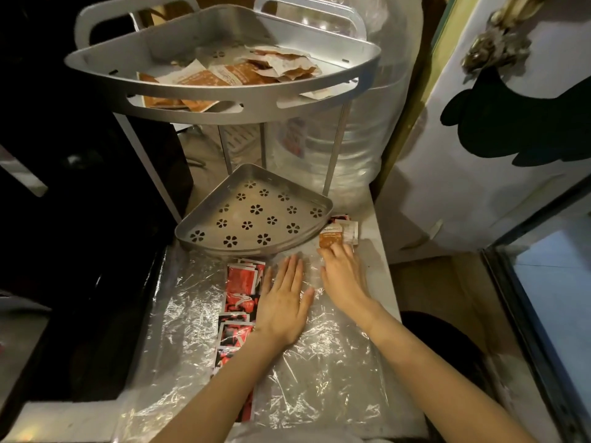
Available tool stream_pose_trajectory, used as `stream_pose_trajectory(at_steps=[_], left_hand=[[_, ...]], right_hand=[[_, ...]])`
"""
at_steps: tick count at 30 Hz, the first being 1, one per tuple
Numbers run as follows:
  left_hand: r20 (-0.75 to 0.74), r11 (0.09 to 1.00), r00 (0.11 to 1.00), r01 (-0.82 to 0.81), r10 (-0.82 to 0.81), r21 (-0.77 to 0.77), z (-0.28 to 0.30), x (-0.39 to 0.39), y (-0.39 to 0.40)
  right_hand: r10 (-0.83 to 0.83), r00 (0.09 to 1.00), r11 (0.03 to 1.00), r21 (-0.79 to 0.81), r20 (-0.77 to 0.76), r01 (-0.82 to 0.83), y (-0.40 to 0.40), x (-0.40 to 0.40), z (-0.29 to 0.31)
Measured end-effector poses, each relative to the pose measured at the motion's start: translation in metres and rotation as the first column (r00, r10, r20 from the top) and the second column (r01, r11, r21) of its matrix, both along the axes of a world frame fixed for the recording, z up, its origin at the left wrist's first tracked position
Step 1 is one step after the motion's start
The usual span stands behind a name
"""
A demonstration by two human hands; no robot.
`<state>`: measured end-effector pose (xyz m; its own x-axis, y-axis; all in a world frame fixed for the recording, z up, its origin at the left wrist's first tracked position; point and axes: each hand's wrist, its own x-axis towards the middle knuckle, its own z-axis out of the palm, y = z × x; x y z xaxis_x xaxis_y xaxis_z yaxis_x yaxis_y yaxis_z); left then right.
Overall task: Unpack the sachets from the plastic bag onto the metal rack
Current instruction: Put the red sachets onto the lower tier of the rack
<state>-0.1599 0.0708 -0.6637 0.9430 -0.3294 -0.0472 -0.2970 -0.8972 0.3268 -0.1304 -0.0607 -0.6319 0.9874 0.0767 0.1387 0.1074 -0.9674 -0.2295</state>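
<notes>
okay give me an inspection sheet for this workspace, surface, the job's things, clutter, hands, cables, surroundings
Surface: pale counter, mostly covered by the flattened clear plastic bag.
Job's things: brown sachets piled on the metal rack's top shelf; lower shelf bare; red sachets in a row under the bag; one brown sachet beside the lower shelf.
Clutter: nothing seen.
Hands: left hand flat on the bag; right hand fingertips touching the brown sachet.
Cables: nothing seen.
Surroundings: large clear water bottle behind the rack.

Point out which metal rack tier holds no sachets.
The lower perforated metal tier: bare, flower-shaped holes showing. The upper tier carries orange-brown sachets.
</notes>
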Motion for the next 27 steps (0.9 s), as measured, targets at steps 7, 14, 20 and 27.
stream_pose_trajectory(at_steps=[7,14,20,27], left_hand=[[-0.003,1.000,1.000,0.002,-0.002,0.006,-0.002,0.001,-0.001],[-0.009,1.000,1.000,0.007,-0.007,0.003,-0.003,0.002,0.000],[-0.010,1.000,1.000,0.028,-0.028,0.000,-0.008,0.003,0.002],[0.007,0.999,1.000,0.027,-0.027,0.017,-0.006,0.002,0.002]], right_hand=[[-0.015,0.999,0.988,0.152,0.036,0.009,-0.006,-0.003,-0.003],[-0.099,0.995,0.930,0.360,0.034,0.080,-0.029,-0.012,0.006],[-0.154,0.988,0.826,0.547,-0.011,0.135,-0.046,-0.024,0.011],[-0.309,0.944,0.494,0.829,-0.114,0.263,-0.070,-0.039,0.020]])
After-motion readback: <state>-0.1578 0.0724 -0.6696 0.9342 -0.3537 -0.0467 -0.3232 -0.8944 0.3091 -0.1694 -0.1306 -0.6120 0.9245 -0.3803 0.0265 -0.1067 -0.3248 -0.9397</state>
